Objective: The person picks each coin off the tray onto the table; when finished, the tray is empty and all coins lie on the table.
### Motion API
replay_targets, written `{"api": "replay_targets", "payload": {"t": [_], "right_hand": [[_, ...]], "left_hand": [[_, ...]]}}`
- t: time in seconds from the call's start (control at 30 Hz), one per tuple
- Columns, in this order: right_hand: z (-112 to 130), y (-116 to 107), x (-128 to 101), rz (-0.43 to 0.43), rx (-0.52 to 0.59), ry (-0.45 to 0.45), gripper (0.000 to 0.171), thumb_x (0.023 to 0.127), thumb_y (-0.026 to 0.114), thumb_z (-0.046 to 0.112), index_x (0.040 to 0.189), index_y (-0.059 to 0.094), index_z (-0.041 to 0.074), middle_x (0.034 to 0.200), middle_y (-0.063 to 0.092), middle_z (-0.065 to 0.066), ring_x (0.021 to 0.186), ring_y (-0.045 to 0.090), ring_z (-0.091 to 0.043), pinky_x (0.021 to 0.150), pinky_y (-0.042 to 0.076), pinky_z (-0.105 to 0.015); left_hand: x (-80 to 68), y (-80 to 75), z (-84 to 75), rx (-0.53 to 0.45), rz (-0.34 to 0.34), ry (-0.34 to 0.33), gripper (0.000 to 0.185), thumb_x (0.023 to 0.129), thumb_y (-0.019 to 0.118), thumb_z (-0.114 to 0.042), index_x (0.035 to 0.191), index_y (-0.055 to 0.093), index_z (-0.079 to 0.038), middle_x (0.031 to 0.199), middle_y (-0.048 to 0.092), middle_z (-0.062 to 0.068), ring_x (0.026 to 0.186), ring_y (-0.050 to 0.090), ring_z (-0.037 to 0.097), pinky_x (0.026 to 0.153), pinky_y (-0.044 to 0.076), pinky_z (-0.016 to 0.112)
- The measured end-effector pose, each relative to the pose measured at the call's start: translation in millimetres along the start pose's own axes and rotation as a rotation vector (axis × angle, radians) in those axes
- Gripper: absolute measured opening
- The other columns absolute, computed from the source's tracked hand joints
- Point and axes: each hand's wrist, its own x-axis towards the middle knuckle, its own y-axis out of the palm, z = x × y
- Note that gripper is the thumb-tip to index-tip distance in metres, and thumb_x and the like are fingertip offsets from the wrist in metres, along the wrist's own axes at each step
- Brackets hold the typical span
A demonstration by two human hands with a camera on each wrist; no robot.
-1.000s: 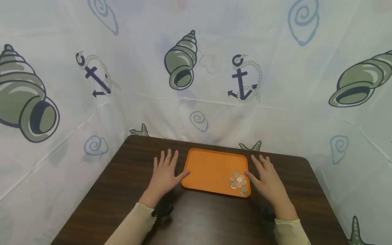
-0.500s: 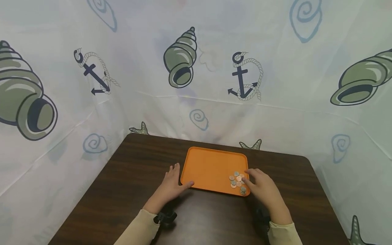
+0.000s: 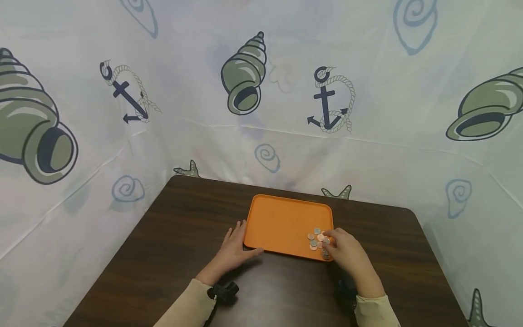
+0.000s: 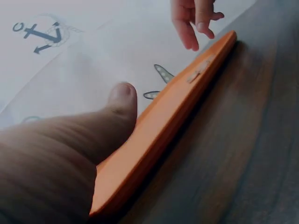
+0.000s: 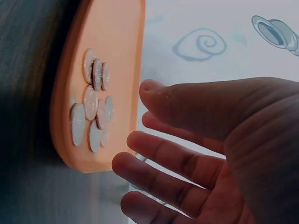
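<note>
1. right hand (image 3: 349,252) has come in over the coins (image 3: 320,237); thumb and fingers parted, pinching nothing; coins now within reach;
2. left hand (image 3: 230,251) spread at orange tray's (image 3: 282,222) left edge; contact unclear;
3. tray on worktop (image 3: 282,290); long axis left-right, roughly parallel to far edge; coins in near-right corner

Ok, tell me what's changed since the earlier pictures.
The bare right hand moved leftward over the orange rectangular plastic-looking tray, now hovering by round silver and copper-coloured coins, holding none. The bare left hand drew back to the tray's near left corner. Tray and coins stayed put.
</note>
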Motion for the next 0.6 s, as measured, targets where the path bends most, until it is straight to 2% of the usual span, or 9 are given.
{"api": "replay_targets", "payload": {"t": [0.13,0.3,0.6], "right_hand": [[-3,5,1,0.016,-0.009,-0.009,0.039,0.099,0.082,0.024,0.133,0.076,0.006,0.096,0.065,-0.008,0.069,0.051,-0.015,0.060,0.043,-0.029],[-6,11,2,0.013,-0.031,-0.019,0.036,0.097,0.084,0.022,0.128,0.078,0.004,0.094,0.063,-0.007,0.070,0.052,-0.016,0.063,0.046,-0.030],[-8,15,7,0.018,-0.041,-0.040,0.036,0.092,0.089,0.015,0.124,0.079,0.003,0.099,0.067,-0.008,0.077,0.056,-0.016,0.071,0.053,-0.035]], "left_hand": [[1.1,4.5,2.0,0.084,-0.002,0.011,0.133,0.085,0.085,-0.069,0.176,0.012,-0.005,0.183,0.017,0.018,0.172,0.011,0.036,0.139,0.002,0.061],[-0.3,6.5,-0.1,0.156,-0.014,0.034,0.133,0.084,0.089,-0.063,0.175,0.014,-0.002,0.183,0.017,0.019,0.172,0.012,0.035,0.140,0.004,0.061],[2.5,8.7,-1.4,0.209,-0.041,0.026,0.115,0.094,0.083,-0.054,0.174,0.018,-0.003,0.182,0.020,0.018,0.171,0.016,0.035,0.140,0.009,0.061]]}}
